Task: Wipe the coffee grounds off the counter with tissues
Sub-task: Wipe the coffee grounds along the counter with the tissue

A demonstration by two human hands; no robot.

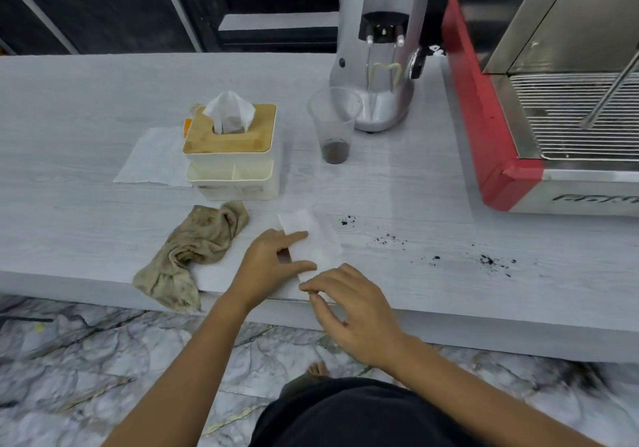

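Observation:
A white folded tissue (pixel 313 235) lies flat on the pale grey counter (pixel 432 187) near its front edge. My left hand (pixel 273 263) presses on the tissue's left side with index finger and thumb spread. My right hand (pixel 349 308) pinches the tissue's near corner at the counter edge. Dark coffee grounds (pixel 387 238) are scattered to the right of the tissue, with more specks (pixel 487 260) further right. A tissue box (pixel 231 142) with a wooden lid and a tissue sticking up stands behind.
A crumpled brown rag (pixel 193 253) lies left of my hands. A clear plastic cup (pixel 333 125) with grounds in it stands before a silver grinder (pixel 377 66). A red and steel espresso machine (pixel 539 108) fills the right. A flat tissue (pixel 152 156) lies beside the box.

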